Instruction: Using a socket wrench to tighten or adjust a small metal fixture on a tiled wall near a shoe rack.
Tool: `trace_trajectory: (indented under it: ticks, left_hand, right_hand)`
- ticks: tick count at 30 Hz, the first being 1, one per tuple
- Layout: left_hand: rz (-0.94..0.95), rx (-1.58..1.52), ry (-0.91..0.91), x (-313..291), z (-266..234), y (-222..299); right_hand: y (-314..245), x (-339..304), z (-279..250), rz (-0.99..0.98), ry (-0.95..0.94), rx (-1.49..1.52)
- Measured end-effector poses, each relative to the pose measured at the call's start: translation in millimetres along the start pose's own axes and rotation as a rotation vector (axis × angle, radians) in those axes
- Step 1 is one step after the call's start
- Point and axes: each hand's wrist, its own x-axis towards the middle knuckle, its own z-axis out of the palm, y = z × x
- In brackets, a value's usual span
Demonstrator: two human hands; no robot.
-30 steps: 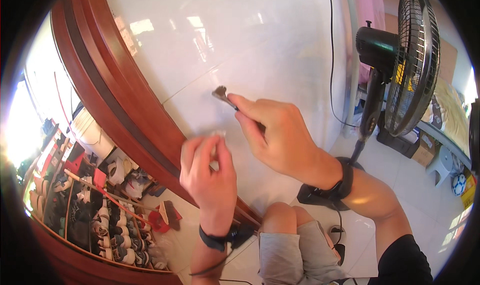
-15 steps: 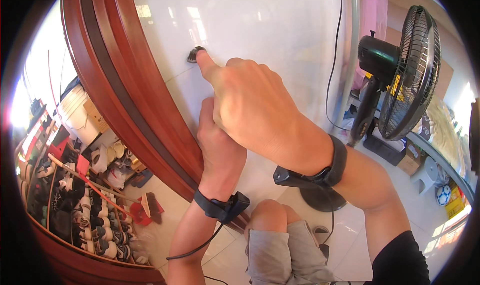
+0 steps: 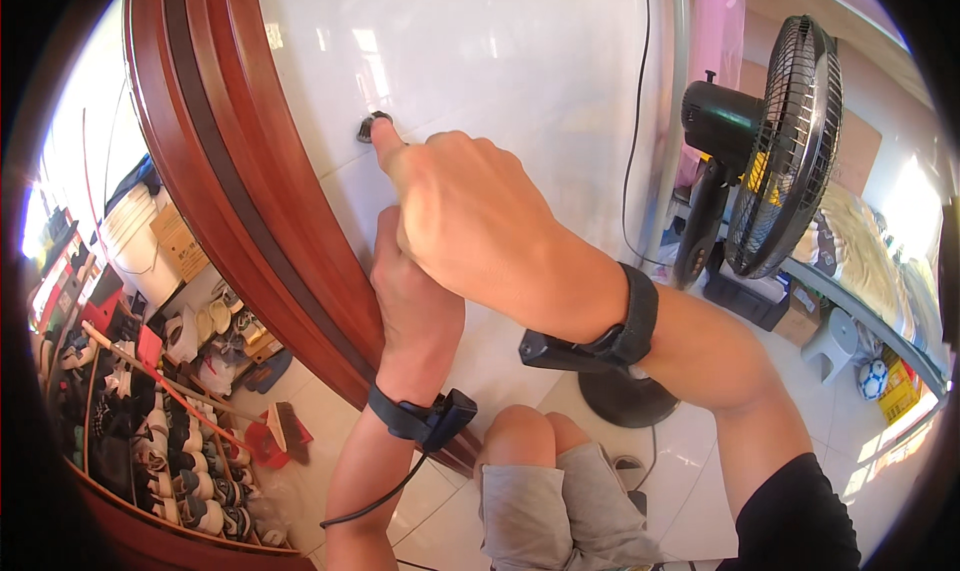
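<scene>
My right hand [image 3: 480,206] is closed in front of a white tiled wall, with one digit stretched to the upper left. Its tip rests against a small dark ribbed thing [image 3: 370,128], whose kind I cannot make out. Just below, my left hand [image 3: 420,296] is closed beside the reddish-brown wooden door frame [image 3: 250,161], partly covered by the right hand. What the curled fingers of either hand hold, if anything, is hidden. Each wrist wears a black strap with a small device, the left one [image 3: 425,418] trailing a cable.
A black standing fan [image 3: 785,146] is to the right, its round base [image 3: 628,399] on the tiled floor. A black cord hangs down the wall. Left of the frame are a shoe rack [image 3: 180,451], a broom [image 3: 285,433] and a white bucket [image 3: 140,236]. A stool [image 3: 832,341] stands far right.
The whole view has shifted, so the fan, frame and hands sit farther left in the picture. Both hands keep their pose, and the digit is still at the dark ribbed thing.
</scene>
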Motion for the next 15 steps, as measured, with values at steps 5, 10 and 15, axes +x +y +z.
trace_trajectory:
  ticks: [5,10,15]
  left_hand:
    - [0.025,0.026,-0.037,0,-5,-4]
    - [-0.035,-0.067,-0.031,-6,3,-12]
    - [-0.125,-0.117,-0.118,-10,2,-15]
  right_hand:
    - [-3,0,2,-0.031,0.000,-0.021]
    - [-6,6,-11,0.031,-0.191,-0.077]
    - [-5,0,-2,0.012,-0.148,-0.116]
